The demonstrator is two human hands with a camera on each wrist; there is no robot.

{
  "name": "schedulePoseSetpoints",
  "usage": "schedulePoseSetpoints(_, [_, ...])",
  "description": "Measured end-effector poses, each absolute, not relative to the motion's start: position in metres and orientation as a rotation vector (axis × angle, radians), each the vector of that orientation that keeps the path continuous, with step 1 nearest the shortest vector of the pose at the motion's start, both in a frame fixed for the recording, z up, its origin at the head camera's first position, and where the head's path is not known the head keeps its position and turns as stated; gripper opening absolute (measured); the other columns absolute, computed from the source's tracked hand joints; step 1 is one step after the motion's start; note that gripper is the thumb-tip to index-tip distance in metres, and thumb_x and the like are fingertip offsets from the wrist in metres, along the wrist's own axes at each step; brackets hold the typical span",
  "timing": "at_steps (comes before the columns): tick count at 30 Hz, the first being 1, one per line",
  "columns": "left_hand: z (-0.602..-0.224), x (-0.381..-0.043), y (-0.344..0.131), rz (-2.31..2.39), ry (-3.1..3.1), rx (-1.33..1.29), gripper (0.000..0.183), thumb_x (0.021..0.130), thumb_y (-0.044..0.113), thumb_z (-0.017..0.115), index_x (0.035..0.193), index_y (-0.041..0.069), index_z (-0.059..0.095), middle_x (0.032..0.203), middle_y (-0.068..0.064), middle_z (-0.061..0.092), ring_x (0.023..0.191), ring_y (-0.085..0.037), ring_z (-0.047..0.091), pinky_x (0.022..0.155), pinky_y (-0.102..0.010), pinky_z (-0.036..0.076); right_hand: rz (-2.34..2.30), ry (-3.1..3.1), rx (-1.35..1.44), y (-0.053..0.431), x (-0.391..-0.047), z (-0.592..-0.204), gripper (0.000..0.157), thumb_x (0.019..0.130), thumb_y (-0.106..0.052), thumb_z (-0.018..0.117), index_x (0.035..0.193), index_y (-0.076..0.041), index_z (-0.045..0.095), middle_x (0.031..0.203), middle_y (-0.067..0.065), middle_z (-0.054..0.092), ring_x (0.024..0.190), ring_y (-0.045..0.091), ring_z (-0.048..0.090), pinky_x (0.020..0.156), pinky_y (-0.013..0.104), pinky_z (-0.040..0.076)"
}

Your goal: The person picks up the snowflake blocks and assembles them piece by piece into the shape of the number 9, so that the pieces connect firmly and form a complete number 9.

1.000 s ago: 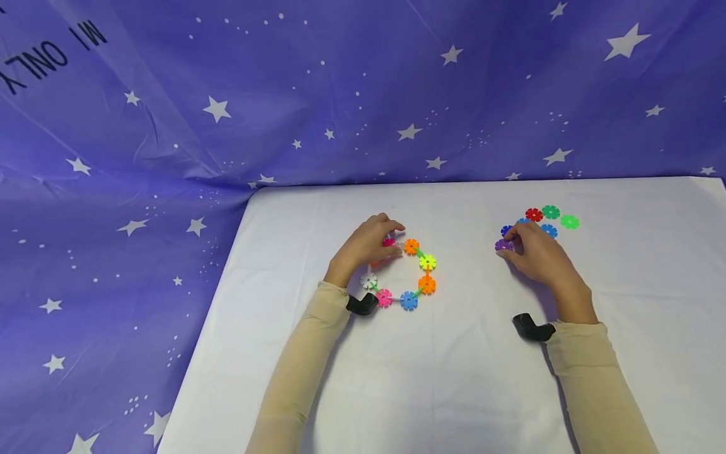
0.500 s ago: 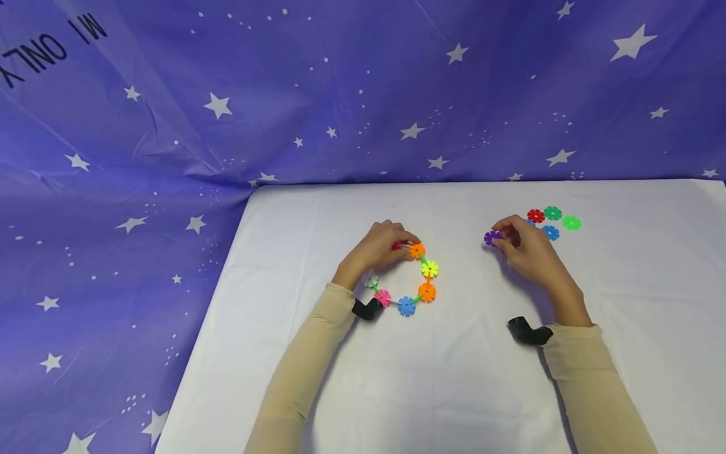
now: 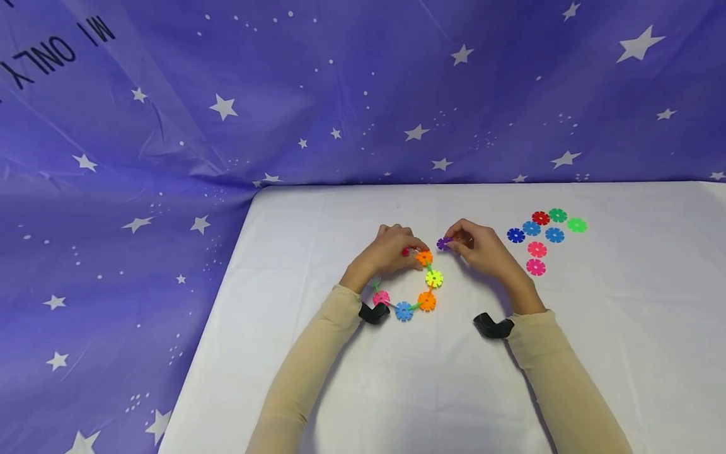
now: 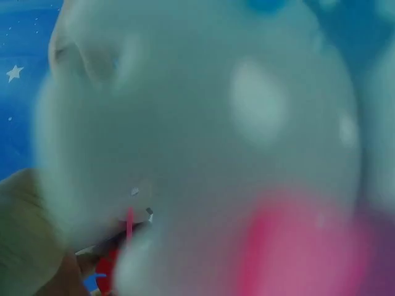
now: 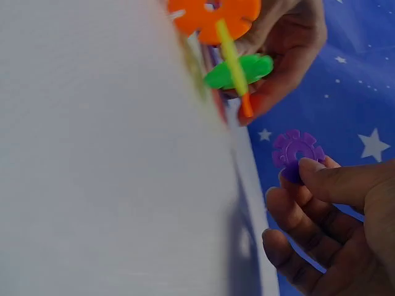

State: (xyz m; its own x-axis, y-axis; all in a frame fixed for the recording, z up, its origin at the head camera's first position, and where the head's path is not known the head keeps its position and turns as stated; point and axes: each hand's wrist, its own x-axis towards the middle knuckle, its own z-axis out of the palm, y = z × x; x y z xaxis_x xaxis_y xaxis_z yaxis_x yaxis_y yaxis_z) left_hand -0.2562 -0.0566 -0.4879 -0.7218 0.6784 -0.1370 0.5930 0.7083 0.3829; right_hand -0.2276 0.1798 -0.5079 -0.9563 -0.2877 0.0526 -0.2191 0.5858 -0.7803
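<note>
My left hand (image 3: 394, 249) grips the upper part of a ring of interlocking notched discs (image 3: 433, 279), its fingers by an orange disc (image 3: 424, 258). Pink, blue, orange and yellow discs show along the ring, joined by edge-on discs; the hand hides its upper left. Just right of it, my right hand (image 3: 476, 246) pinches a purple disc (image 3: 444, 244) between thumb and fingertips. Up close in the right wrist view, that purple disc (image 5: 298, 151) is apart from the ring's green disc (image 5: 241, 72). Blurred, a pale disc (image 4: 185, 142) fills most of the left wrist view.
Several loose discs lie at the right: red (image 3: 541, 218), green (image 3: 558, 215), light green (image 3: 577, 225), dark blue (image 3: 515, 235), lighter blue (image 3: 554, 235) and pink (image 3: 535, 267). A white cloth covers the table (image 3: 454, 384). Behind hangs a purple star-patterned curtain (image 3: 363, 94).
My right hand has picked up the purple disc from the loose ones and carried it left towards the ring. My left hand has taken hold of the ring and shifted its top slightly right.
</note>
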Motion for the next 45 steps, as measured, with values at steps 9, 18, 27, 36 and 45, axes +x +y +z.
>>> schedulePoseSetpoints(9, [-0.503,-0.253,-0.063,0.678,2.623,0.972,0.041,0.086,0.041,0.074,0.121,0.02,0.07,0.108,0.002,0.065,0.104,-0.017,0.05,0.089,-0.036,0.033,-1.331,2.689,-0.442,0.178,-0.226,-0.524,0.014,0.092,-0.005,0.065,0.106,-0.007,0.064,0.094,0.009,0.067,0.08,0.021,0.057,0.07,0.02,0.047])
schedulePoseSetpoints(18, [-0.507,-0.257,-0.064,0.745,2.62,1.016,0.04,0.087,0.042,0.072,0.121,0.02,0.071,0.105,0.002,0.063,0.104,-0.016,0.049,0.09,-0.034,0.033,-1.235,2.721,-0.44,0.174,-0.227,-0.524,0.012,0.093,-0.007,0.065,0.104,-0.009,0.065,0.092,0.007,0.065,0.08,0.02,0.054,0.073,0.025,0.047])
schedulePoseSetpoints(27, [-0.509,-0.258,-0.066,0.792,2.599,1.025,0.04,0.087,0.04,0.073,0.121,0.019,0.071,0.103,0.003,0.065,0.1,-0.015,0.05,0.089,-0.033,0.034,-1.196,2.782,-0.582,0.175,-0.227,-0.527,0.012,0.091,-0.008,0.068,0.102,-0.01,0.065,0.086,0.005,0.063,0.075,0.018,0.05,0.068,0.027,0.044])
schedulePoseSetpoints(36, [-0.509,-0.258,-0.066,0.858,2.579,1.018,0.039,0.086,0.036,0.075,0.121,0.017,0.071,0.1,0.003,0.066,0.096,-0.014,0.05,0.089,-0.033,0.034,-1.103,2.785,-0.622,0.174,-0.226,-0.525,0.015,0.094,-0.012,0.065,0.109,-0.014,0.07,0.095,0.002,0.069,0.077,0.018,0.052,0.073,0.033,0.047])
schedulePoseSetpoints(45, [-0.51,-0.257,-0.065,0.799,2.599,1.022,0.04,0.087,0.038,0.074,0.121,0.018,0.071,0.102,0.003,0.065,0.097,-0.014,0.051,0.09,-0.034,0.036,-1.211,2.696,-0.51,0.173,-0.226,-0.527,0.018,0.1,-0.025,0.057,0.11,-0.015,0.068,0.077,0.0,0.062,0.071,0.018,0.052,0.07,0.033,0.044])
